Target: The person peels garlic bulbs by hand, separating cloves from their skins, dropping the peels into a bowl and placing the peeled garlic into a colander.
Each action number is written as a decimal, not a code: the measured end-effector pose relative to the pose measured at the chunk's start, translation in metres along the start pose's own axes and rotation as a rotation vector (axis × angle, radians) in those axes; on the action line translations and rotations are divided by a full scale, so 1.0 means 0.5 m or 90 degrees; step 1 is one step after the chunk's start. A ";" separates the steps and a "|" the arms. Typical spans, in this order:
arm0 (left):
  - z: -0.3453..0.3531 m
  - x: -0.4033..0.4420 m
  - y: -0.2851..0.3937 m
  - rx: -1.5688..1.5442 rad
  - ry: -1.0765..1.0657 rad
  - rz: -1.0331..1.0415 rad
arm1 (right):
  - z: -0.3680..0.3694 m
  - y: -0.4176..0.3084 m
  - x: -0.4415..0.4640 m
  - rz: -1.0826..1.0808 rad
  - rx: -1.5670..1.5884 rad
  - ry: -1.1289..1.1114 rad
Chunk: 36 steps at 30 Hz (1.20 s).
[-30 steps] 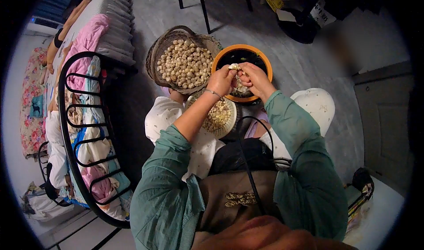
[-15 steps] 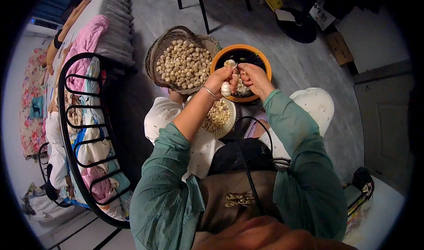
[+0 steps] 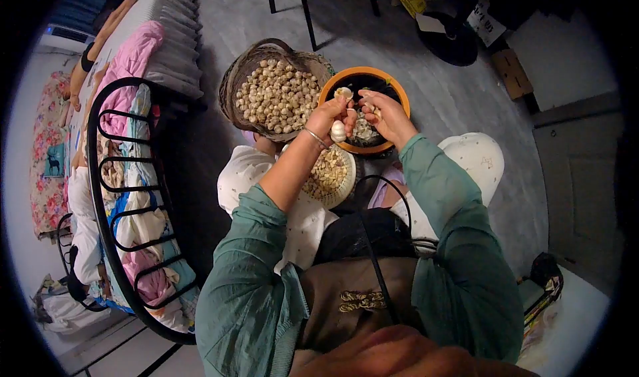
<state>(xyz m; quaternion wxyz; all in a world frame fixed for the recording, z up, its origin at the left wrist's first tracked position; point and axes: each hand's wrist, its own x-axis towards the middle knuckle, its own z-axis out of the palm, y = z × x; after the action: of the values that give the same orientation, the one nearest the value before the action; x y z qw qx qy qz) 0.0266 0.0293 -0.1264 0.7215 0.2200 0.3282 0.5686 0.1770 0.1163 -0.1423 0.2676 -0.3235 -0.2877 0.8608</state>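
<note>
My left hand (image 3: pixel 327 118) is closed around garlic. A whole white garlic bulb (image 3: pixel 338 132) shows at its lower side, and a partly opened garlic head (image 3: pixel 344 93) is pinched at the fingertips. Slightly apart from it, my right hand (image 3: pixel 386 116) has its fingers curled around a small pale garlic clove (image 3: pixel 377 112), partly hidden. Both hands are above an orange-rimmed bucket (image 3: pixel 401 90) with papery garlic skins (image 3: pixel 364 130) inside. Below my left wrist stands a pale plastic basket (image 3: pixel 349 189) of loose cloves (image 3: pixel 326 174).
A woven basket (image 3: pixel 226 97) full of garlic bulbs (image 3: pixel 276 97) stands left of the bucket. Further left is a bed with a black metal frame (image 3: pixel 100 170); people lie on it. A dark chair (image 3: pixel 306 10) is ahead, and a cable (image 3: pixel 373 244) hangs before my chest.
My hands have moved apart, the right one slightly to the right, away from the garlic head. The whole bulb in my left hand has shifted slightly left. The baskets and bucket stay put.
</note>
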 end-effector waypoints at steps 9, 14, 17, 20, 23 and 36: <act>-0.001 -0.005 0.009 0.023 0.055 0.005 | -0.018 0.001 0.007 0.038 -0.017 0.004; -0.005 -0.007 0.018 0.014 0.065 0.033 | -0.028 0.012 0.013 0.039 0.092 -0.025; -0.006 -0.010 0.025 0.022 0.056 0.048 | -0.015 0.004 0.007 0.048 0.124 0.025; 0.002 -0.016 0.035 0.056 0.081 0.064 | -0.027 0.013 0.014 0.055 0.117 0.002; -0.002 -0.020 0.042 0.035 0.069 0.065 | -0.033 0.020 0.017 0.036 0.079 -0.085; -0.019 -0.017 0.046 0.004 0.029 0.095 | -0.015 0.013 0.009 0.072 0.099 -0.041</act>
<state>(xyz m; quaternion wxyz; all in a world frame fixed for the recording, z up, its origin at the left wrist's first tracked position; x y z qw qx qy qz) 0.0028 0.0263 -0.1152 0.6687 0.2333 0.3286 0.6249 0.1776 0.1171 -0.1529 0.2330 -0.2898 -0.2100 0.9042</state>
